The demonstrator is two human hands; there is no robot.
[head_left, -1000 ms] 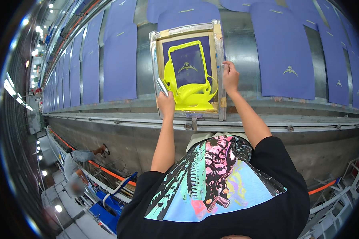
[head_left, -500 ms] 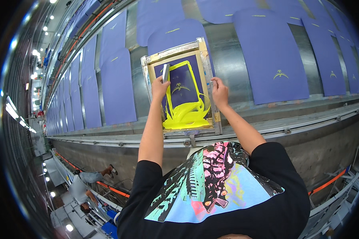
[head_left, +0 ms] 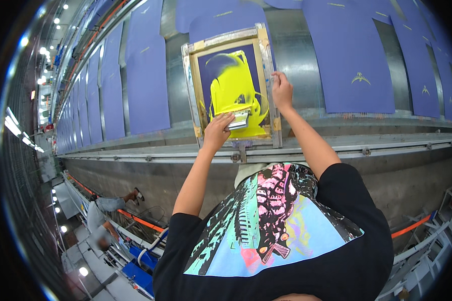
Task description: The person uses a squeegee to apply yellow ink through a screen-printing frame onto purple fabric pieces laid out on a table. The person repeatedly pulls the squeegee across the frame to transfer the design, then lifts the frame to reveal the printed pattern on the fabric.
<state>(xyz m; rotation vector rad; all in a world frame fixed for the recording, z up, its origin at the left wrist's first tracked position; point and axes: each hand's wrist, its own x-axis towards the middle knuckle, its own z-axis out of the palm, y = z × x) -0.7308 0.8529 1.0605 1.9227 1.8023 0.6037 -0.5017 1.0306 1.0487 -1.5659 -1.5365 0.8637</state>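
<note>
A wooden-and-metal screen frame (head_left: 188, 85) lies over a purple fabric piece, its mesh (head_left: 208, 60) largely covered in bright yellow ink (head_left: 231, 85). My left hand (head_left: 221, 128) is closed on a silver squeegee (head_left: 238, 120), low inside the frame on the ink. At the frame's right side, my right hand (head_left: 281, 88) has curled fingers gripping the edge.
Purple fabric pieces (head_left: 354, 60), several with small yellow prints, lie along the long metal table (head_left: 296, 55). A metal rail (head_left: 336, 147) runs along its near edge. A co-worker (head_left: 98, 218) is at the lower left, by an orange-railed structure.
My left hand and squeegee rose to the frame's upper left, then came down toward its bottom middle. Yellow ink now covers much of the inner purple area. My right hand stays on the edge.
</note>
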